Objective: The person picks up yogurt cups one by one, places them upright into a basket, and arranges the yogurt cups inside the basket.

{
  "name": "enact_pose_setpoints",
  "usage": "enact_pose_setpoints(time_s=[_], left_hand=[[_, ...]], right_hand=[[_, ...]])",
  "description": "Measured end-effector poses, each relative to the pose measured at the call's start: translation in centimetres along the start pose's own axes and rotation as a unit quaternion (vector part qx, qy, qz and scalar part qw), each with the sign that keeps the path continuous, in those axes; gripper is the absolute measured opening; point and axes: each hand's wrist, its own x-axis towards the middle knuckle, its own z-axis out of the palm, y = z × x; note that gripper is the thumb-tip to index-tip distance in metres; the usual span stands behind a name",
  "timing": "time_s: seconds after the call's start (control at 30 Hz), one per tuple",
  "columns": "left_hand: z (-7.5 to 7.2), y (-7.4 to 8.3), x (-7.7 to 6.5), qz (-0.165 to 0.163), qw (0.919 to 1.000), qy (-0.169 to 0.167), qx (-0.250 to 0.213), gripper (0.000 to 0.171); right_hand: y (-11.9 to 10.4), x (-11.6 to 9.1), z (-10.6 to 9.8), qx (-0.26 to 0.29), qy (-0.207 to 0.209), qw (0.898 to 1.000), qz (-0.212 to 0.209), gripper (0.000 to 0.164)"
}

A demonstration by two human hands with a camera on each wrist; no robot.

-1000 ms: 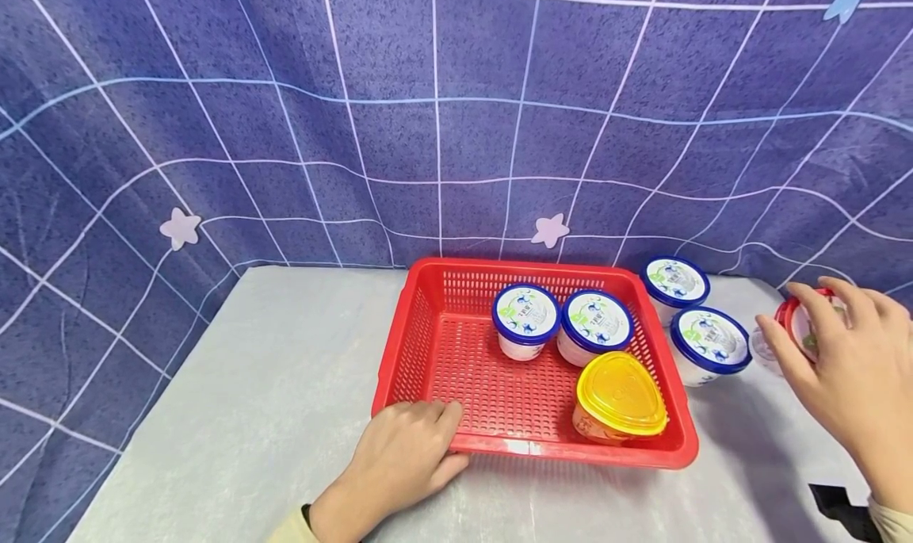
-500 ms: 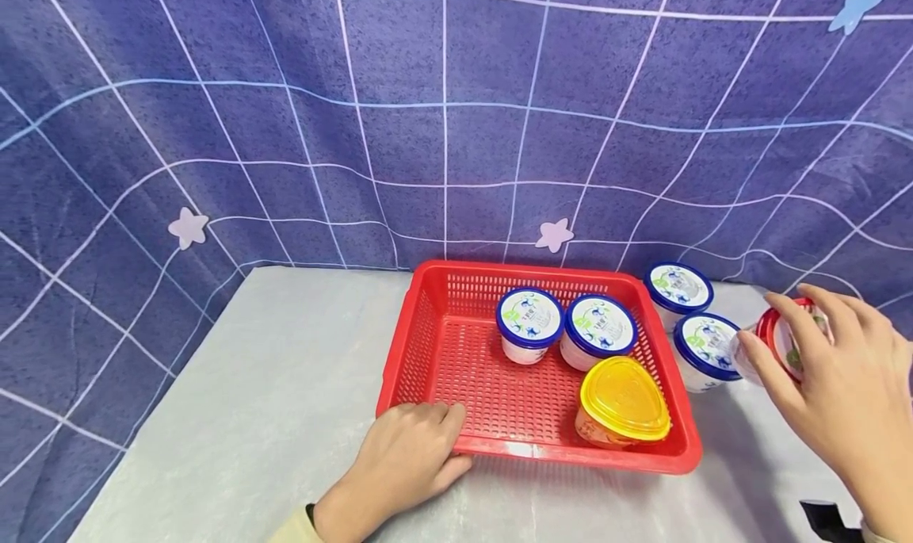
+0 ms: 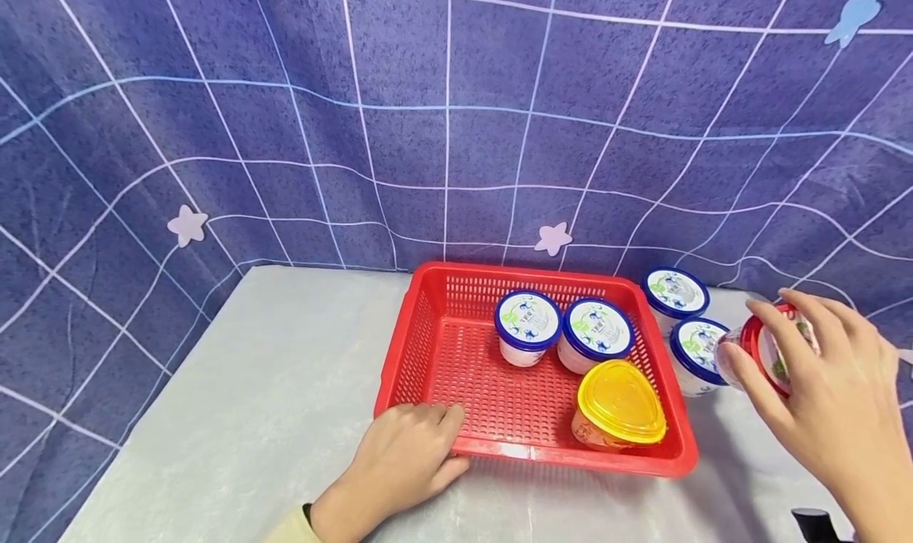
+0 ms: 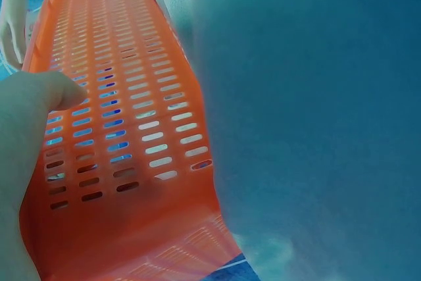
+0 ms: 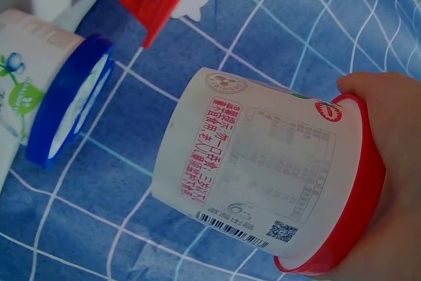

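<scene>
A red-lidded tub [image 5: 263, 169] is held above the table [image 3: 307, 337], right of a red basket [image 3: 513, 451]. The right hand [image 3: 834, 384] covers much of it in the head view and hides the top of its lid in the right wrist view, where the fine print on its white side is too blurred to read. The tub lies tipped over: its base points left and its lid right, into the palm, so its long axis runs mostly sideways. The right hand's thumb and fingers grip it around the lid end.

The left hand [image 3: 403, 456] grips the basket's near rim at the left corner, thumb below the rim; its fingertips are out of sight. The basket opens upward, long axis running left to right. Inside, toward its right half, stand 2 blue-lidded tubs [image 3: 528, 321] and 1 yellow-lidded tub [image 3: 620, 404].

Outside the right wall stand 2 more tubs with blue lids [image 3: 676, 292]; the held tub overlaps the nearer in the head view. A dark object [image 3: 813, 523] is cut off at the bottom edge. A blurred blue-green surface [image 4: 316, 110] fills the left wrist view's right half; I cannot tell what it is.
</scene>
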Motion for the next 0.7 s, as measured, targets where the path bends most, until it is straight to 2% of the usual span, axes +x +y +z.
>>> enact_pose_setpoints(time_s=[0.2, 0.4, 0.7], left_hand=[[0.0, 0.0, -0.1, 0.004, 1.0, -0.004, 0.007, 0.044], [0.0, 0.1, -0.1, 0.004, 1.0, -0.003, 0.005, 0.044], [0.0, 0.0, -0.1, 0.003, 1.0, -0.003, 0.003, 0.044]], right_hand=[[-1.1, 0.7, -0.1, -0.001, 0.007, 1.0, -0.023, 0.076], [-2.5, 1.6, -0.3, 0.0, -0.01, 0.999, -0.034, 0.078], [-4.4, 3.0, -0.3, 0.018, -0.008, 0.996, -0.082, 0.077]])
